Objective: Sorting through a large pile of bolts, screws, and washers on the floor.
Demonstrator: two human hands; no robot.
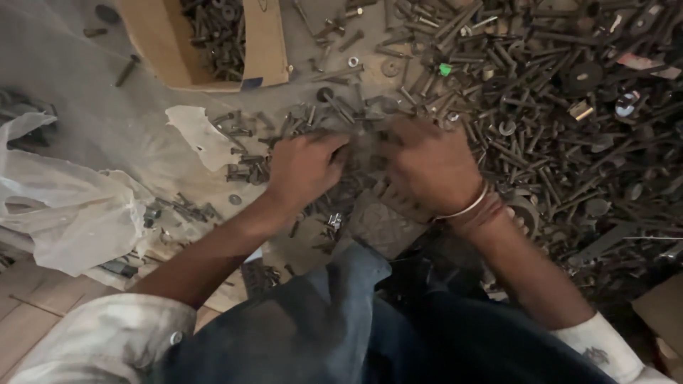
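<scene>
Bolts (334, 128) under both curled hands, grip unclear; cardboard box (267, 50) holds more bolts.

I see a dusty grey floor (85, 85) carrying a dense heap of dark bolts (555, 121) on the right, a cardboard box (267, 43) of bolts at top, a crumpled white plastic bag (64, 206) at left, and a torn paper scrap (203, 135) between them.

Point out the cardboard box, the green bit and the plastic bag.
Cardboard box (267, 43), head view, on its right wall.
Green bit (445, 69), head view, on its middle.
Plastic bag (64, 206), head view, on its crumpled middle.
</scene>
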